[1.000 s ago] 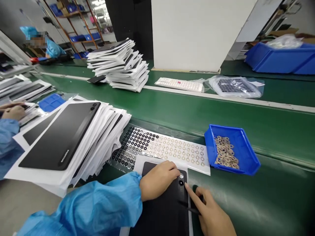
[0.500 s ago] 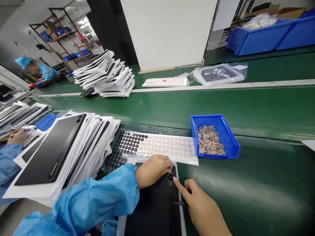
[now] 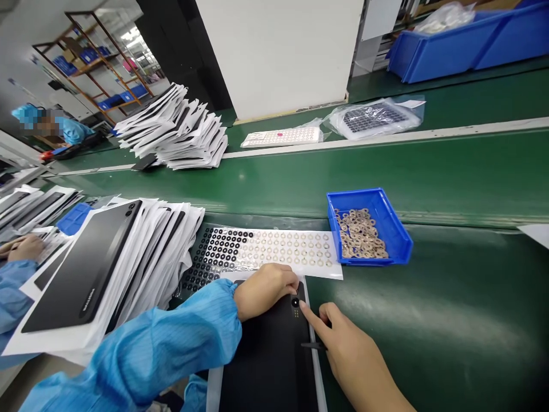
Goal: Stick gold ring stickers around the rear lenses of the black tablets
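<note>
A black tablet back panel (image 3: 266,355) lies on white paper (image 3: 215,380) in front of me. Near its top right corner is a round black lens ring (image 3: 295,302), with small gold contacts below it. My left hand (image 3: 268,289), in a blue sleeve, rests at the panel's top edge with fingers curled down beside the ring; whatever they may pinch is hidden. The outstretched index finger of my right hand (image 3: 347,349) touches the panel by the ring. Its other fingers are curled around a thin dark pointed tool (image 3: 313,345), perhaps tweezers, mostly hidden by the hand.
Beyond the panel lies a sheet of ring stickers (image 3: 295,246), partly black. A blue bin (image 3: 397,243) holds many small rings. Stacked panels with paper (image 3: 81,257) stand left, beside another person's hand (image 3: 26,248). Another paper stack (image 3: 189,134) and bagged sheets (image 3: 377,118) sit farther back.
The view has shifted slightly. Both hands stay at the lens ring, and the right index finger still touches beside it.
</note>
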The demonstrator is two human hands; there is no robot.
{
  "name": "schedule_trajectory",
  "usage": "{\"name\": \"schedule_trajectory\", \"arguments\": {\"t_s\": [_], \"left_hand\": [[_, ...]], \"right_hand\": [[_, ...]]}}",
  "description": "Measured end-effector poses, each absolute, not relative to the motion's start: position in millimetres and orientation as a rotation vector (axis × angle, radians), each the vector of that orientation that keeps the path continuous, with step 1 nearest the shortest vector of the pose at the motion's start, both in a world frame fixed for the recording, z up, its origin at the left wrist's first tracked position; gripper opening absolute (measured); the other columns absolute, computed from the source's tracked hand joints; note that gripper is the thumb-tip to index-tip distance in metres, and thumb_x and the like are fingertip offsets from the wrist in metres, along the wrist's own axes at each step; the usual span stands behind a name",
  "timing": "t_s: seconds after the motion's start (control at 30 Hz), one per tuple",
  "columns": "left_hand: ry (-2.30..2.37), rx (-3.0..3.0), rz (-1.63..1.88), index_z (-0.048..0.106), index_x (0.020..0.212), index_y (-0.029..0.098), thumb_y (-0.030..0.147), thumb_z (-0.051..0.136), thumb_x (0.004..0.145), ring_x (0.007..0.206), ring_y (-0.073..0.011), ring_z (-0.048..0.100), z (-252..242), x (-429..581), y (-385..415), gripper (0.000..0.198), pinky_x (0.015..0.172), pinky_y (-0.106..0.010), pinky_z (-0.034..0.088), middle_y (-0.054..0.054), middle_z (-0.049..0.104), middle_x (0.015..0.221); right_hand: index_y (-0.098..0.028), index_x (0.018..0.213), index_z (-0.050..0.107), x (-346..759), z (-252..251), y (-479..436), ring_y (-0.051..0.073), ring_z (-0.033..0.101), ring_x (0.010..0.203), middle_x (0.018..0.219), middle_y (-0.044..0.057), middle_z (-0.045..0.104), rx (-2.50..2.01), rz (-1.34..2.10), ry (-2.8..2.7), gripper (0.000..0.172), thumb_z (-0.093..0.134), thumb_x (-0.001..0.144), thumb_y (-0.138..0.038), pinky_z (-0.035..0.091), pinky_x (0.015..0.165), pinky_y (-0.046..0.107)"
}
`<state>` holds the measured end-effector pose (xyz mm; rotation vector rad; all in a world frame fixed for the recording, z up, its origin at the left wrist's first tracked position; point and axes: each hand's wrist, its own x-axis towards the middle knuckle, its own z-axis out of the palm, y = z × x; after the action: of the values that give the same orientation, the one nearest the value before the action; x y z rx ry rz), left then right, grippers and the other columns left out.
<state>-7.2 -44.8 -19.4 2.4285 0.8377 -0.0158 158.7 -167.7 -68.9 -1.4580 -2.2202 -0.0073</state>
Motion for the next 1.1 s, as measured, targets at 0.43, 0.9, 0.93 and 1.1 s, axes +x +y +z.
{"name": "schedule_trajectory", "arguments": {"t_s": [0.43,0.9,0.93,1.1], "left_hand": [[0.857,2.553,-0.028,0.058,0.080,0.016,0.018,0.052,0.093,0.078,-0.0155,0.057,-21.9,-9.5,-50.8,0.015,0.074,-0.024,0.044,-0.002,0.059,0.080],[0.850,2.583,0.220,0.055,0.084,0.015,0.018,0.043,0.097,0.078,-0.0157,0.056,-33.3,-16.9,-58.1,0.018,0.074,-0.025,0.046,-0.003,0.058,0.082],[0.854,2.576,0.241,0.055,0.085,0.016,0.018,0.041,0.097,0.079,-0.0157,0.056,-33.8,-18.4,-59.2,0.018,0.075,-0.025,0.046,-0.003,0.059,0.084],[0.852,2.555,0.298,0.055,0.091,0.016,0.019,0.041,0.098,0.084,-0.0151,0.057,-34.1,-23.2,-63.8,0.017,0.078,-0.025,0.047,-0.004,0.060,0.089]], "right_hand": [[-0.014,0.121,0.052,159.3,-70.5,-167.5,0.009,0.044,0.050,0.075,0.000,0.045,-1.459,0.008,-2.195,0.061,0.025,0.073,0.011,0.035,0.041,0.018],[-0.017,0.121,0.055,158.1,-71.3,-169.2,0.010,0.047,0.052,0.075,0.000,0.047,-1.501,-0.022,-2.230,0.055,0.029,0.078,0.007,0.035,0.042,0.018],[-0.017,0.120,0.055,157.8,-70.9,-169.0,0.010,0.047,0.052,0.074,0.000,0.047,-1.501,-0.030,-2.230,0.054,0.030,0.079,0.007,0.035,0.042,0.018],[-0.016,0.114,0.057,157.3,-66.1,-166.1,0.011,0.047,0.047,0.071,0.000,0.048,-1.505,-0.044,-2.215,0.053,0.027,0.076,0.006,0.036,0.039,0.019]]}}
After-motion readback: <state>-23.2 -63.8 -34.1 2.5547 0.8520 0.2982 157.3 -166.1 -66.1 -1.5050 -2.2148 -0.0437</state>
